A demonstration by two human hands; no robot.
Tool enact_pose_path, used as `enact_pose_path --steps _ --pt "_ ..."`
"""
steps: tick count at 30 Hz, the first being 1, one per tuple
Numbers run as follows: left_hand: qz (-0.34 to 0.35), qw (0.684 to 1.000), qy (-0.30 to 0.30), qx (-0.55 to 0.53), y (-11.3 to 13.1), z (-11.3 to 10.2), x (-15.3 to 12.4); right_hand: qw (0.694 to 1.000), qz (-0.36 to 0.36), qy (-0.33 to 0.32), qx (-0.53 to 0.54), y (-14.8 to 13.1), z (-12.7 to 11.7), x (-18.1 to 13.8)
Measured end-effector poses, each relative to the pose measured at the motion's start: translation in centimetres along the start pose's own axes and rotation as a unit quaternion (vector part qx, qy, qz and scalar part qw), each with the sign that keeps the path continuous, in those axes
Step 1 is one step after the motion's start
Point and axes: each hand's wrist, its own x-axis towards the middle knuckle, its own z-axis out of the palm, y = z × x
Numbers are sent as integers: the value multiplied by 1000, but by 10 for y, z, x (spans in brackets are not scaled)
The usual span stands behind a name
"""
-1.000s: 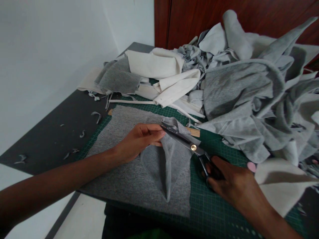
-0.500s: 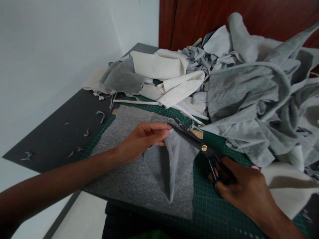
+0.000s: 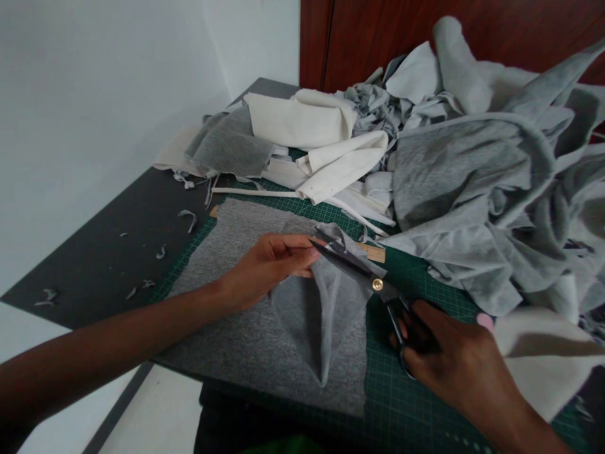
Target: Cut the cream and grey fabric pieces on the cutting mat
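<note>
A piece of grey fabric (image 3: pixel 246 353) lies over the green cutting mat (image 3: pixel 401 403). My left hand (image 3: pixel 274 268) pinches a raised fold of it near the middle, thumb against fingers. My right hand (image 3: pixel 454 359) is wrapped around the handles of black scissors (image 3: pixel 347 261) with a brass-coloured pivot. The blades point left, slightly parted, with the fabric's upper edge at them and their tips close to my left fingertips. A thin loose strip of the fabric curls by the blades. A wooden ruler (image 3: pixel 375 253) shows partly from under the fabric.
A large heap of grey fabric (image 3: pixel 454 176) covers the table's right and back. Folded cream fabric (image 3: pixel 300 123) lies toward the back. Small scraps (image 3: pixel 188 221) are scattered on the dark tabletop (image 3: pixel 108 252) at left. A white wall and a reddish-brown wooden panel stand behind.
The scissors and my right hand have shifted slightly left, and the blades reach further over the fabric edge toward my left fingertips. My left hand keeps its pinch in nearly the same place.
</note>
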Motion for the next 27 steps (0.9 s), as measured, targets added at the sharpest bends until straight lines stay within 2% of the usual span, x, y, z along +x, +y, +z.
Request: enact_pose_path --steps 4,16,27 --pt "1 1000 -2 2 -1 -1 0 1000 -1 2 3 1 -1 1" --pt "2 1000 0 12 -3 -2 0 998 13 -52 43 3 -2 -6" --pt "-3 999 -21 36 -1 -2 1 999 0 -30 40 2 -7 -2"
